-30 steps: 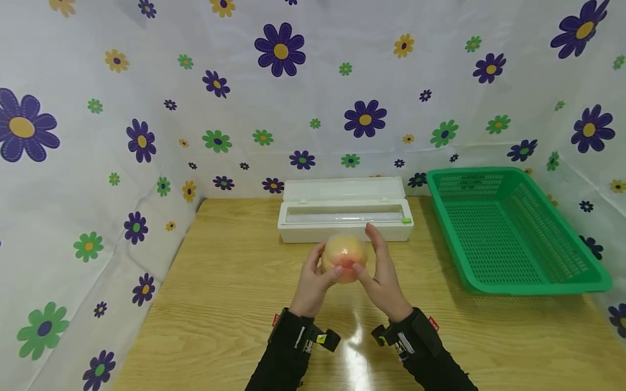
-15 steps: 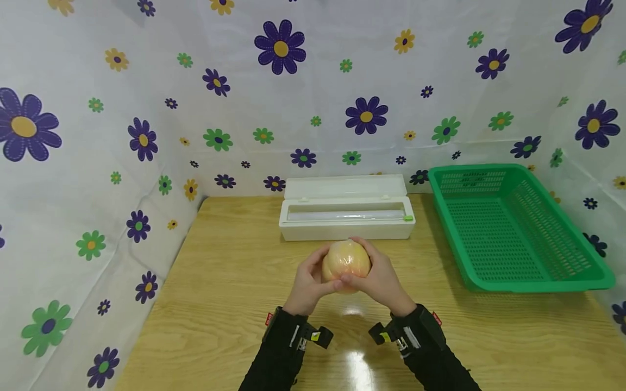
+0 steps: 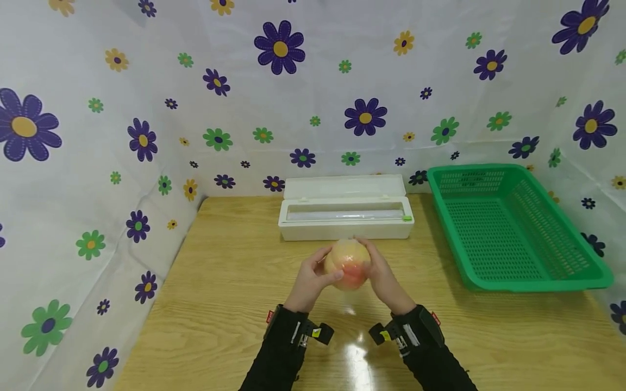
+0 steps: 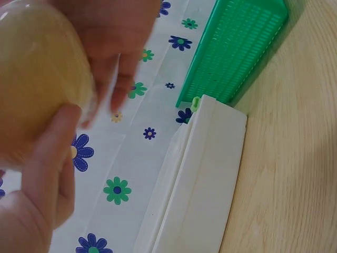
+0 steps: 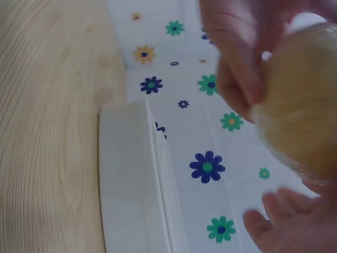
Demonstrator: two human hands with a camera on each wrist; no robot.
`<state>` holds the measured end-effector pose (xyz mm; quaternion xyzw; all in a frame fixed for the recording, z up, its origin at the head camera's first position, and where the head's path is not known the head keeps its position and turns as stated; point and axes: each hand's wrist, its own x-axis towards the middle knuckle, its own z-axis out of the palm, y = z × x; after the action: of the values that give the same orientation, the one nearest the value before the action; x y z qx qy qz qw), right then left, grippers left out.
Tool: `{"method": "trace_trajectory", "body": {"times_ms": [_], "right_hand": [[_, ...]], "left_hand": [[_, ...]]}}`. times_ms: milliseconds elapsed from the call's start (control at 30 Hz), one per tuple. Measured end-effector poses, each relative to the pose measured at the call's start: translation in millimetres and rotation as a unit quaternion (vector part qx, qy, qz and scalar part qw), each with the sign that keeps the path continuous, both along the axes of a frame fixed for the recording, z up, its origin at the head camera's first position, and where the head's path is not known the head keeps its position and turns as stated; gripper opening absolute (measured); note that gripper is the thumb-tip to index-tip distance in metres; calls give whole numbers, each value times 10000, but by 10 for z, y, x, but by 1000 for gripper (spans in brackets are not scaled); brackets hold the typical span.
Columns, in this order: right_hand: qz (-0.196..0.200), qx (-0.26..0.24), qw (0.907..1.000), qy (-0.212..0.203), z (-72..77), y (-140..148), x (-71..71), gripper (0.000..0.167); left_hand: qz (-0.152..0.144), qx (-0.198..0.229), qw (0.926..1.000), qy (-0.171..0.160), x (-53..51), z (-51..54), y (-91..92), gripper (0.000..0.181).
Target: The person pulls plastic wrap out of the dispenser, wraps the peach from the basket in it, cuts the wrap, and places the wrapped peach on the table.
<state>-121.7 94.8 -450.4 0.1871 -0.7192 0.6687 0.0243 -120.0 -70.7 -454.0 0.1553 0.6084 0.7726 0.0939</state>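
Note:
A yellow and pink peach point(image 3: 348, 266) is up off the table between the two hands, its surface glossy with clear plastic film around it. My left hand point(image 3: 309, 281) grips it from the left, thumb on the near side and fingers around the far side. On the right, my right hand point(image 3: 385, 281) lies against or close beside the peach. The right wrist view shows the right hand's fingers point(image 5: 287, 211) loosely spread and apart from the fruit; they are blurred in the left wrist view. Behind the hands stands a white cling film box point(image 3: 344, 231) with its lid raised and a roll inside.
A green plastic basket point(image 3: 535, 285) stands on the right of the wooden table point(image 3: 225, 304). Flower-printed white cloth point(image 3: 195, 98) lines the back and sides. A small green slider point(image 3: 407, 218) sits at the box's right end.
The right hand first closed in on the peach with its thumb in front, then loosened. The peach has shifted slightly right and turned, its pink side facing nearer. The left hand keeps its hold.

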Motion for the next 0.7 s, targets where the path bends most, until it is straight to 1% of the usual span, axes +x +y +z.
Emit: {"method": "trace_trajectory", "body": {"times_ms": [33, 100, 200, 267, 333, 400, 467, 533, 600, 667, 700], "right_hand": [[5, 126, 9999, -6, -5, 19, -9, 76], [-78, 303, 9994, 118, -12, 49, -21, 76], [-395, 519, 9978, 127, -4, 60, -32, 66], [-509, 635, 9967, -39, 1, 71, -43, 59], [-633, 758, 9948, -256, 1, 96, -62, 54], [-730, 709, 9936, -480, -15, 133, -95, 51], [-785, 494, 9935, -665, -38, 164, -123, 46], [-743, 116, 9929, -918, -75, 195, -152, 43], [-583, -182, 9902, -1252, -121, 220, -175, 41], [-362, -285, 9870, -1538, -186, 253, -208, 40], [-282, -227, 9857, -1645, -229, 272, -229, 40]], "left_hand": [[99, -96, 9999, -71, -4, -1, 4, 73], [329, -272, 9989, -183, -6, -1, 21, 67], [638, -317, 9972, -207, -6, -11, 45, 63], [721, -298, 9968, -144, -10, -16, 45, 61], [665, -233, 9975, -36, -20, -22, 39, 61], [584, -233, 9980, -18, -38, -38, 34, 61], [627, -164, 9979, -73, -75, -75, 43, 59], [780, -100, 9968, -134, -126, -143, 48, 54], [1026, -275, 9941, -218, -175, -223, 47, 48], [1210, -507, 9908, -342, -225, -316, 46, 43], [1264, -662, 9890, -390, -247, -360, 47, 42]]}}
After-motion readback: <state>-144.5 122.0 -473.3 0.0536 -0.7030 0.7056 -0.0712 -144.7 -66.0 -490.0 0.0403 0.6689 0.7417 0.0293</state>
